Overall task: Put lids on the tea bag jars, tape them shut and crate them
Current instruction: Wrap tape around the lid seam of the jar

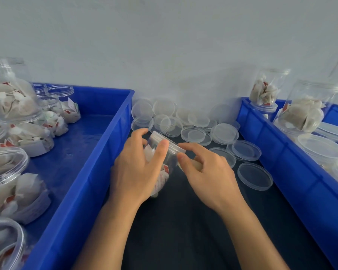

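Observation:
A clear tea bag jar [171,160] lies tilted over the dark table between the two crates, its lid [174,146] on and pointing away from me. My left hand [137,170] grips the jar round its body, thumb lying up against the lid rim. My right hand [209,172] is at the right side of the lid, forefinger and thumb tips touching the rim. Its other fingers curl round a small beige thing [196,162], apparently a tape roll, mostly hidden in the palm.
Several loose clear lids [195,133] are piled on the table beyond my hands, up to the white wall. The blue crate on the left [113,152] holds several open jars of tea bags. The blue crate on the right [271,152] holds lidded jars, two stacked upside down.

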Available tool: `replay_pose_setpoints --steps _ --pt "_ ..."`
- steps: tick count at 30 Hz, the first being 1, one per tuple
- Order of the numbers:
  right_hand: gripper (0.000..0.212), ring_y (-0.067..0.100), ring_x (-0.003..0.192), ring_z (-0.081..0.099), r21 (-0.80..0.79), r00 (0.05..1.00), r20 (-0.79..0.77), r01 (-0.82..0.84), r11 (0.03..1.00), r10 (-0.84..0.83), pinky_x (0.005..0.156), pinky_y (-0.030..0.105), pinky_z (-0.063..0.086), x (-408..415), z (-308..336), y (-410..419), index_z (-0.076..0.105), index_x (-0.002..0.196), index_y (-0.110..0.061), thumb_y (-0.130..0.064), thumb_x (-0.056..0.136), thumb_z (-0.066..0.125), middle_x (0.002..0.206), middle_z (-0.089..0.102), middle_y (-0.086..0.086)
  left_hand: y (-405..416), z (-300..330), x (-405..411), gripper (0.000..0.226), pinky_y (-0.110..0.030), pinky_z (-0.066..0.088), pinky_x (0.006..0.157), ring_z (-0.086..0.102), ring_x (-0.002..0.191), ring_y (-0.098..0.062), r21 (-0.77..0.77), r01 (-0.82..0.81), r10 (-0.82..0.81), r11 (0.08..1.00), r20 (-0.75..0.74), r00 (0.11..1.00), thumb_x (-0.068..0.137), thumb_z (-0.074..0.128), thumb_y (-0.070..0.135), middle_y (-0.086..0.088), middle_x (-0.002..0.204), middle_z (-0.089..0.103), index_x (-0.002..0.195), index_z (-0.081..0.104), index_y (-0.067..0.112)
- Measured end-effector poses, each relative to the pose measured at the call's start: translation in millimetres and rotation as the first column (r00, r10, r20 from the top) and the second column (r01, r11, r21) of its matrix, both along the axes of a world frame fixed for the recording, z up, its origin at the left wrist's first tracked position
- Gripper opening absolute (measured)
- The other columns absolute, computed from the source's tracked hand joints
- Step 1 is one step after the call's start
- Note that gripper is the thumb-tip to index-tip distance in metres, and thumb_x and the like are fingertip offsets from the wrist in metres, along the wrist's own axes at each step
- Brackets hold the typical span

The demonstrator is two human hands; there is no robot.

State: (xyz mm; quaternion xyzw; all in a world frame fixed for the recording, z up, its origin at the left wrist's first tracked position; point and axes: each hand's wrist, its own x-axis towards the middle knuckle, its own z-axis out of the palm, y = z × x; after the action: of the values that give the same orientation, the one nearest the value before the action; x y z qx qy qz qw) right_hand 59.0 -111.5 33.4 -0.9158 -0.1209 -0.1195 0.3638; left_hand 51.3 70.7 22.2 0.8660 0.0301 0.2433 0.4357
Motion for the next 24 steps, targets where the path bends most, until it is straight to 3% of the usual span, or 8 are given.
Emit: replay_pose_setpoints --steps 3,7,12,16,21,24 --pt "0.042 0.008 0.076 0.060 -0.034 0.996 0.082 0.028 0.999 -0.025 0.076 0.035 0.052 -4.0 -0.3 4.9 0.063 0.131 -0.052 -0.067 0.095 0.046 0.067 0.061 -0.028 0.1 -1.0 -0.4 0.060 -0.028 0.050 0.079 0.060 0.108 -0.001 0.010 -0.010 0.010 1.000 0.044 0.999 0.088 0.037 0.084 0.024 0.123 0.061 0.133 0.047 0.046" --pt "0.044 0.009 0.067 0.057 -0.080 0.990 0.142 0.038 0.996 -0.027 0.071 0.036 0.054 -4.1 -1.8 11.4 0.064 0.135 -0.047 -0.065 0.100 0.046 0.054 0.050 -0.021 -0.4 -1.9 1.9 0.068 -0.030 0.056 0.076 0.065 0.097 0.002 -0.020 0.039 -0.039 0.999 -0.015 0.999 0.079 0.044 0.093 0.025 0.109 0.065 0.129 0.046 0.048" --pt "0.038 0.006 0.059 0.056 0.063 0.995 0.012 -0.095 0.993 0.095 0.058 0.025 0.038 0.3 -8.1 8.3 0.052 0.144 -0.050 -0.041 0.108 0.044 0.059 0.058 -0.018 1.6 -2.3 4.0 0.053 -0.024 0.048 0.070 0.062 0.091 0.009 -0.095 -0.013 0.011 0.995 -0.016 1.000 0.077 0.047 0.091 0.027 0.101 0.067 0.114 0.051 0.053" --pt "0.037 0.008 0.050 0.048 0.078 0.987 -0.021 -0.160 0.984 0.162 0.053 0.018 0.032 -0.2 -7.4 9.5 0.044 0.144 -0.057 -0.043 0.110 0.041 0.053 0.051 -0.010 3.3 -2.2 3.2 0.059 -0.029 0.054 0.075 0.066 0.091 0.003 -0.137 -0.025 0.022 0.990 -0.017 1.000 0.077 0.044 0.091 0.025 0.099 0.068 0.115 0.055 0.047" --pt "0.037 0.014 0.059 0.054 -0.101 0.995 0.075 -0.065 0.993 0.073 0.061 0.033 0.043 0.1 -2.6 6.3 0.050 0.143 -0.052 -0.045 0.107 0.042 0.054 0.052 -0.015 2.5 -0.8 1.7 0.055 -0.031 0.052 0.076 0.064 0.090 0.002 -0.105 -0.015 0.010 0.994 -0.046 0.999 0.077 0.040 0.093 0.025 0.094 0.068 0.111 0.053 0.052" --pt "0.039 0.015 0.065 0.057 -0.129 0.994 0.092 -0.038 0.991 0.050 0.069 0.037 0.049 0.3 -1.0 3.6 0.051 0.142 -0.054 -0.050 0.105 0.039 0.054 0.050 -0.016 2.3 0.4 1.9 0.061 -0.036 0.054 0.079 0.066 0.092 -0.002 -0.101 0.003 -0.010 0.995 -0.068 0.998 0.076 0.038 0.094 0.021 0.095 0.069 0.115 0.054 0.051"
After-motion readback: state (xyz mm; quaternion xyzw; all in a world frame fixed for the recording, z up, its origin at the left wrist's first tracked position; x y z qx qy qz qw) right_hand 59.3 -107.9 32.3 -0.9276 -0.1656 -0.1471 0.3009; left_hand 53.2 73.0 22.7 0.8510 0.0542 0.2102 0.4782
